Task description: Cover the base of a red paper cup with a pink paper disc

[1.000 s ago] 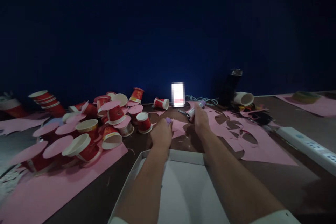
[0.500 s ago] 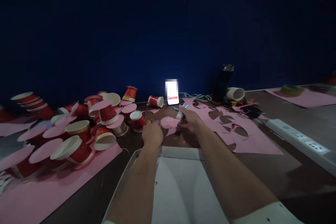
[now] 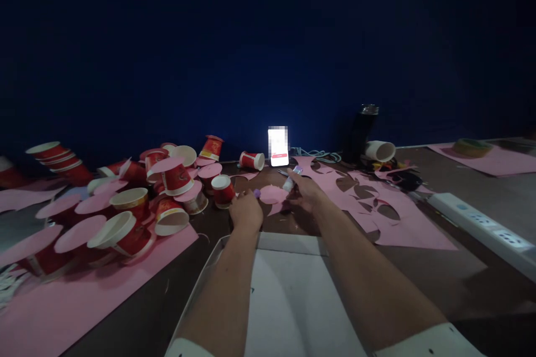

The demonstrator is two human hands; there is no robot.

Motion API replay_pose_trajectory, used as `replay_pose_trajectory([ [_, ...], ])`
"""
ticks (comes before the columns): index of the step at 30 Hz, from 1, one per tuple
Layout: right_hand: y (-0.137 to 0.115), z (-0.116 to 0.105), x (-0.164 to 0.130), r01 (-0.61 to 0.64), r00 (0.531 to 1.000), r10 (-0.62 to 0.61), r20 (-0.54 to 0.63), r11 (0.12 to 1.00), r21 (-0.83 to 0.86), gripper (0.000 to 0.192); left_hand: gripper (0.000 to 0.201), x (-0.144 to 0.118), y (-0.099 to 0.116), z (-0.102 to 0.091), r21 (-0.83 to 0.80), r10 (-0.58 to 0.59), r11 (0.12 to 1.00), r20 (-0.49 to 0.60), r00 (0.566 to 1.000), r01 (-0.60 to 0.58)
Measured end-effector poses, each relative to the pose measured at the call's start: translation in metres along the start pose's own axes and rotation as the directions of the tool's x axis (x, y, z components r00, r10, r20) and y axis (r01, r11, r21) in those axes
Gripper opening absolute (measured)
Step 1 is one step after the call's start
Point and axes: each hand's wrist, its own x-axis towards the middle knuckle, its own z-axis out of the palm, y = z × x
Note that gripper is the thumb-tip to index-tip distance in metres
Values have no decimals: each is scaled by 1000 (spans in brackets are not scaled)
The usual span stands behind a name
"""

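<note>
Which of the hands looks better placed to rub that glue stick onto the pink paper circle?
Probably the right hand: it grips the glue stick, just beside the pink paper circle. The left hand sits at the circle's other edge with a small purple piece.

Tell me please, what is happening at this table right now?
A person is working with pink paper at a dim table. The right hand holds a glue stick over a pink paper circle, and the left hand holds a small purple cap beside it. To the left lies a heap of red paper cups, many with pink circles on them. Cut pink sheets lie to the right, a white box is near the person, and a lit phone stands behind.
</note>
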Motion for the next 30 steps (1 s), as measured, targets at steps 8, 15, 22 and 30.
replay_pose_trajectory([
  [8, 1, 1, 0, 37, 999, -37, 1, 997, 64, 39, 38, -2, 3, -7, -28, 261, 964, -88, 961, -264],
  [15, -2, 3, -5, -13, 1000, 11, 13, 992, 129, 39, 30, 0, -1, 8, -11, 428, 904, 8, 904, -428],
  [22, 4, 8, -1, -31, 999, 28, 31, 992, 120, 39, 23, -1, -2, 13, -3, 458, 889, -36, 888, -458],
  [30, 5, 13, -4, -1, 1000, 6, -21, 980, 200, 34, 24, -1, -2, 10, -15, 446, 895, -16, 895, -446],
])
